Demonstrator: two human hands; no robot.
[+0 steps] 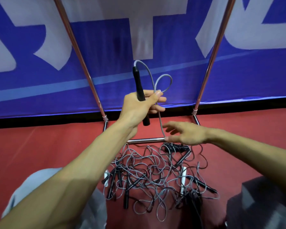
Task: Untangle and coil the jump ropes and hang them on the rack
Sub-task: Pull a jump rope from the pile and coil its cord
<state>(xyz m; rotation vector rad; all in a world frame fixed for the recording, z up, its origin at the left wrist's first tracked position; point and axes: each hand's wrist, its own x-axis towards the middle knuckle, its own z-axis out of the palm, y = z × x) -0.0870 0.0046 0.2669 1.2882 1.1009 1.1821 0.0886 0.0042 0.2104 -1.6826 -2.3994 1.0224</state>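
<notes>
My left hand (139,104) grips a black handle (138,86) around its middle, fingers curled round it. The handle is near upright; its top end sticks out above my fist and its bottom end pokes out below my palm. A grey cord (165,79) leaves the top of the handle, arcs over, and makes a small loop just past my fingertips. It passes between those fingers and drops straight down below the fist.

My right hand (186,135) is lower, past the left fist, palm down, fingers spread and relaxed, holding nothing. The hanging cord ends up right at its lowest fingertip; I cannot tell if they touch.

The tangle of jump ropes (155,176) lies on the red floor (56,142) beneath both hands, grey cords knotted over several black handles.

The rack's bottom bar (145,140) runs just under my right fingertips, between the hands and the pile. The rack's two chrome uprights (76,52) rise on either side of my left grip. The blue banner (106,55) hangs beyond them.
</notes>
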